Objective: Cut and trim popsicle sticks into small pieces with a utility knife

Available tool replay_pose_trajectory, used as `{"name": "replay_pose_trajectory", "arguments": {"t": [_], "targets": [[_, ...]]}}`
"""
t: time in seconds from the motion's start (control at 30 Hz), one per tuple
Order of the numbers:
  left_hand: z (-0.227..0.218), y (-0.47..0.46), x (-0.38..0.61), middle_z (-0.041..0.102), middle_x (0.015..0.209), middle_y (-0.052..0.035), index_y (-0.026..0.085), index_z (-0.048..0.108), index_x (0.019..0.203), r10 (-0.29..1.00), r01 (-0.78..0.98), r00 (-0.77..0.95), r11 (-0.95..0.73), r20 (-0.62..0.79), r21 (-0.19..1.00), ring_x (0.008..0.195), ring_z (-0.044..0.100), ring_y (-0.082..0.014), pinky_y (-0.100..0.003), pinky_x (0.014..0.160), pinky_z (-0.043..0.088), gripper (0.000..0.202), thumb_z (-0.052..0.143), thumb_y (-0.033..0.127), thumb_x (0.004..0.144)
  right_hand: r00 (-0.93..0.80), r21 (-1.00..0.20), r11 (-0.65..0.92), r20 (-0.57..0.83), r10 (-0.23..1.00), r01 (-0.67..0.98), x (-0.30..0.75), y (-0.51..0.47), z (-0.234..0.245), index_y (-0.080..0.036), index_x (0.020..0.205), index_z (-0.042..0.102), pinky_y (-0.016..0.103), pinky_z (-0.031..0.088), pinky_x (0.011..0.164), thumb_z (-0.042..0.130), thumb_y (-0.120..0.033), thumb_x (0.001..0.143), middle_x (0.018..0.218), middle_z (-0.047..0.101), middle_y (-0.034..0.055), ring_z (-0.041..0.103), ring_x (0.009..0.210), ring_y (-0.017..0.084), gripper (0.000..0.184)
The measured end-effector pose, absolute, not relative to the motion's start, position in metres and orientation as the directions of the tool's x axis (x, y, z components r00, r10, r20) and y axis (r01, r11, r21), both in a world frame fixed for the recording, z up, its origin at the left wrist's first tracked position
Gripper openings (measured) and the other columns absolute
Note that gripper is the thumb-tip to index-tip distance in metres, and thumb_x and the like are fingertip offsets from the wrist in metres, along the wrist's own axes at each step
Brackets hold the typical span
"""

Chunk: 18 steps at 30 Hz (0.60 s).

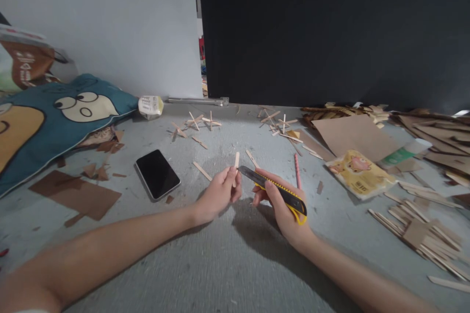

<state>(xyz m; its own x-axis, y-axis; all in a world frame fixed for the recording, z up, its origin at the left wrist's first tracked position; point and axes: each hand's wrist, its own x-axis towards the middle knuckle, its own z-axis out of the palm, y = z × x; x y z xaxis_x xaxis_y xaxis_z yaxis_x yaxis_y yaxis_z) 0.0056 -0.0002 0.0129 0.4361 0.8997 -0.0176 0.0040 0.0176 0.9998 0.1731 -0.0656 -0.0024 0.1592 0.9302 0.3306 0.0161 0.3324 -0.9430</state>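
Note:
My left hand (219, 192) is closed in a pinch on a short wooden craft stick (237, 160) that stands almost upright above the grey floor. A black and yellow utility knife (275, 189) is gripped in my right hand (281, 204), and its blade tip points left, touching or nearly touching the stick just above my left fingers. The two hands sit close together at the middle of the view.
A black phone (157, 174) lies left of the hands. Loose sticks (202, 170) and glued stick crosses (210, 121) are scattered behind. A pink pencil (296, 170), a yellow snack packet (360, 174), cardboard sheets (354, 135) and stick piles (422, 234) lie right. A blue cushion (55, 117) and brown cardboard scraps (79, 195) are on the left.

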Motion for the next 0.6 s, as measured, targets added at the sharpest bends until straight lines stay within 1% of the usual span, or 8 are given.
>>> {"name": "replay_pose_trajectory", "arguments": {"t": [0.23,0.37,0.47,0.6], "targets": [[0.0157,-0.0006,0.005,0.041,0.047,0.008,0.024,0.044,0.081,0.895,-0.006,0.447,0.025,-0.02,1.0,0.047,0.037,-0.0126,-0.026,0.055,0.033,0.045,0.036,0.059,0.108,0.159,-0.954,0.281,0.262,0.952,-0.109,0.1732,-0.0626,-0.0067,-0.02,0.13,0.076,0.035,0.065,0.069,0.063,-0.049,0.105,0.086,0.079,0.0064,0.072,0.063,0.016,0.04],[0.0161,-0.0001,0.0044,0.04,0.047,0.0091,0.025,0.043,0.082,0.882,-0.021,0.469,0.053,-0.036,0.998,0.046,0.036,-0.0119,-0.026,0.054,0.032,0.046,0.036,0.062,0.108,0.147,-0.959,0.227,0.203,0.968,-0.17,0.1733,-0.0621,-0.0079,-0.023,0.13,0.077,0.035,0.065,0.071,0.064,-0.051,0.104,0.088,0.079,0.0064,0.072,0.065,0.016,0.04],[0.0158,0.0004,0.0043,0.039,0.046,0.0098,0.025,0.043,0.082,0.874,-0.057,0.484,0.072,-0.035,0.996,0.045,0.034,-0.0114,-0.026,0.053,0.03,0.044,0.036,0.06,0.108,0.145,-0.957,0.2,0.172,0.974,-0.208,0.1736,-0.0623,-0.0084,-0.025,0.13,0.077,0.035,0.064,0.074,0.066,-0.05,0.102,0.089,0.079,0.0059,0.071,0.067,0.016,0.039],[0.0139,0.0016,0.0047,0.038,0.046,0.0106,0.025,0.041,0.082,0.863,-0.114,0.504,0.099,-0.029,0.989,0.043,0.029,-0.0104,-0.026,0.051,0.029,0.043,0.037,0.058,0.109,0.146,-0.945,0.176,0.14,0.979,-0.274,0.1723,-0.0615,-0.007,-0.027,0.128,0.079,0.035,0.064,0.076,0.068,-0.049,0.101,0.085,0.078,0.0043,0.07,0.068,0.016,0.036]]}}
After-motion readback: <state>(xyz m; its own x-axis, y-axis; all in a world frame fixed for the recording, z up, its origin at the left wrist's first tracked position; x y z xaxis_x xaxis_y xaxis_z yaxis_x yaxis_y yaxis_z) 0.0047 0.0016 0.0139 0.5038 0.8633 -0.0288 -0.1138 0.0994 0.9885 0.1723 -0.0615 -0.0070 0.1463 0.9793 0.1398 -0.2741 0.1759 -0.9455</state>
